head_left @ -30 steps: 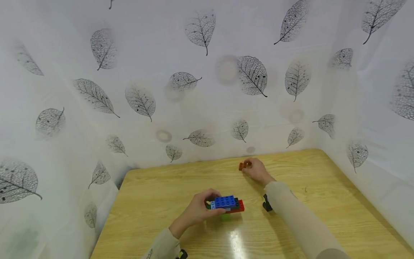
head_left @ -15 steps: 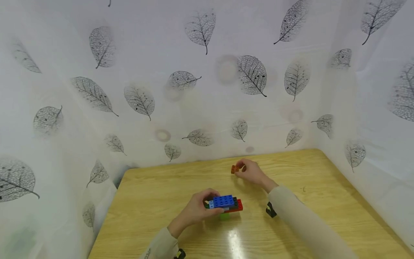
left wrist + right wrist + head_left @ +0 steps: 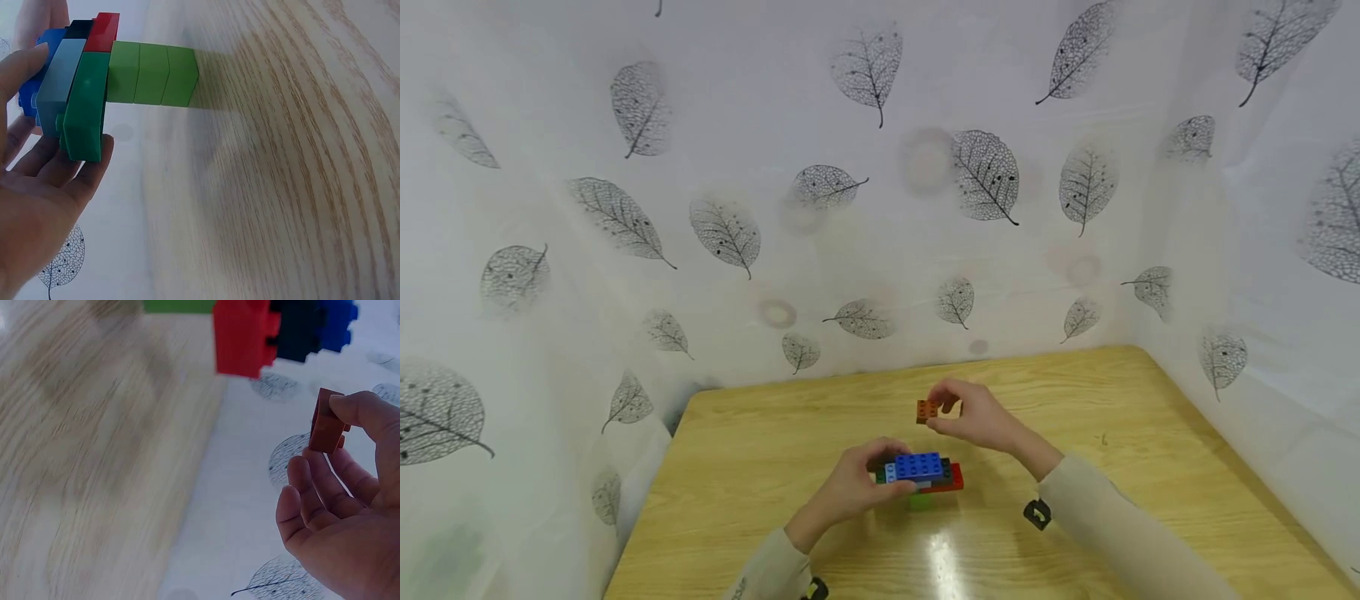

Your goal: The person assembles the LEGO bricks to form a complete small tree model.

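My left hand (image 3: 853, 483) grips the side of a toy-brick build. On top sits a blue brick (image 3: 917, 465); under it come a pale blue brick (image 3: 60, 78) and a black one (image 3: 294, 331). The layer below has a green brick (image 3: 85, 106) and a red brick (image 3: 103, 31). A column of light green bricks (image 3: 153, 74) carries all this and stands on the table. Beyond the build, in the air, my right hand (image 3: 981, 417) pinches a small orange-brown brick (image 3: 327, 425) between thumb and fingers, studs up. The two hands are apart.
The wooden table (image 3: 760, 433) reaches back to a pale curtain (image 3: 880, 250) with leaf prints, which also hangs along both sides. A dark wrist device (image 3: 1037, 514) is below the right sleeve (image 3: 1120, 525).
My right hand has come from the back of the table toward the build, moving left and nearer with the orange-brown brick. The left hand and the build have stayed in place.
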A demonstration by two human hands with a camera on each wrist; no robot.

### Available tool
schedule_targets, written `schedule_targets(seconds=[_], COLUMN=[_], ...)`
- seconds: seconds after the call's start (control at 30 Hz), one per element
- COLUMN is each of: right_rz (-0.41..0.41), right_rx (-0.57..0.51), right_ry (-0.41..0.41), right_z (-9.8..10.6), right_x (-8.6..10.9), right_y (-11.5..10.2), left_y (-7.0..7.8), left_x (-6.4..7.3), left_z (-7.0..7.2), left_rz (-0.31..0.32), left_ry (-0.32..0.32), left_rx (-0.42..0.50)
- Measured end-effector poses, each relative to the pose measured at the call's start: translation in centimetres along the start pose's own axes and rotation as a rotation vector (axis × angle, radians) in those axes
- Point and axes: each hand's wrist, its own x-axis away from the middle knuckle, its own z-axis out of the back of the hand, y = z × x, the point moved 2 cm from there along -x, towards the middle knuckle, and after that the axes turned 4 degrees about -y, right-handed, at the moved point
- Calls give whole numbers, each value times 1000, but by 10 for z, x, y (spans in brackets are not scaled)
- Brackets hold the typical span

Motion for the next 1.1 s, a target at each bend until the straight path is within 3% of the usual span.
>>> schedule_targets(seconds=[0.4,1.1], right_rz=[106,178], right_rx=[-1,2], right_ry=[-89,-147], right_z=[-2,-17], right_x=[26,38], right_y=[-29,-35], left_y=[-2,-4], left_x=[3,3], left_z=[-1,-1], left_rz=[4,-9], left_ry=[14,24], left_rx=[36,42])
